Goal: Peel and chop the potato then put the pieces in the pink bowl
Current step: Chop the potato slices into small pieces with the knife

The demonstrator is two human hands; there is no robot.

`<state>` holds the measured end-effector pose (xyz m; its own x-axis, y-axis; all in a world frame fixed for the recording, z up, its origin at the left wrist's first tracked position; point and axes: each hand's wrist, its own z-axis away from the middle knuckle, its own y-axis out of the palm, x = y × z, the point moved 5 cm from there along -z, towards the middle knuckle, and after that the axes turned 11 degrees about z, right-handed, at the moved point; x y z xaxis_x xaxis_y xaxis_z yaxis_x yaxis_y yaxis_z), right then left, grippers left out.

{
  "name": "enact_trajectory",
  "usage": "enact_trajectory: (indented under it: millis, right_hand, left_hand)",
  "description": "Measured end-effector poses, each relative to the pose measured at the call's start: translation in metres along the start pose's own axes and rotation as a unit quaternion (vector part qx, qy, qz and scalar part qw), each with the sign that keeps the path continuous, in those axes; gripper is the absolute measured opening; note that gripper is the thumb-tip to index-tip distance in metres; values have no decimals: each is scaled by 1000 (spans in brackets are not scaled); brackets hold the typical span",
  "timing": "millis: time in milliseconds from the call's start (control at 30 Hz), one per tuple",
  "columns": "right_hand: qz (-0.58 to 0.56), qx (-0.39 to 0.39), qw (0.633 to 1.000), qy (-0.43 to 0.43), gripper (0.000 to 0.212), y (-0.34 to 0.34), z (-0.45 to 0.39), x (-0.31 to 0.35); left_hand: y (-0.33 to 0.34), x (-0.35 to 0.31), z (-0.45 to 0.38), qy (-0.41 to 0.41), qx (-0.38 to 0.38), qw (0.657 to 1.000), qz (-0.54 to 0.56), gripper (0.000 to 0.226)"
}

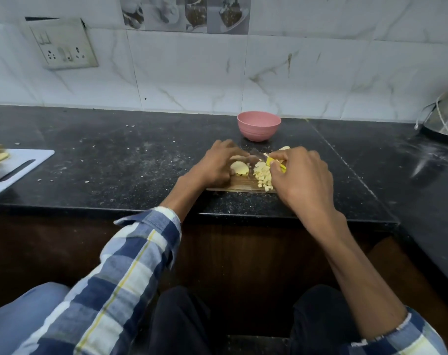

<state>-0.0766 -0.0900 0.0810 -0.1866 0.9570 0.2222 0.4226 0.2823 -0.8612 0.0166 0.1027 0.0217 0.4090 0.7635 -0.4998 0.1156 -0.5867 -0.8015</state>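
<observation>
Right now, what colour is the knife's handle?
Yellow; the knife handle shows in the right hand, head view.

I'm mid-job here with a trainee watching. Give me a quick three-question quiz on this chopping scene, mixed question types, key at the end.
1. True or false: the pink bowl already holds potato pieces.
2. Which hand holds the knife with the yellow handle?
A. left hand
B. right hand
C. neither
3. Fill in: the heap of small potato cubes lies on the wooden ____, to the right of the uncut potato piece.

Key:
1. Cannot be confirmed as true; the bowl stands apart behind the board and no pieces show over its rim, so false as far as seen.
2. B
3. cutting board
</observation>
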Motion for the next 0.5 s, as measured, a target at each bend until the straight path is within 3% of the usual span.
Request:
enact_trajectory:
  millis: [167, 500]
  right_hand:
    - [-38, -69, 996, 29, 33, -8, -2, -23]
    - [-57, -56, 996, 34, 32, 4, -5, -33]
  left_hand:
    - [-6, 4, -17, -5, 149, 989, 25, 50]
    - [-5, 9, -23, -23, 197, 980, -2, 43]
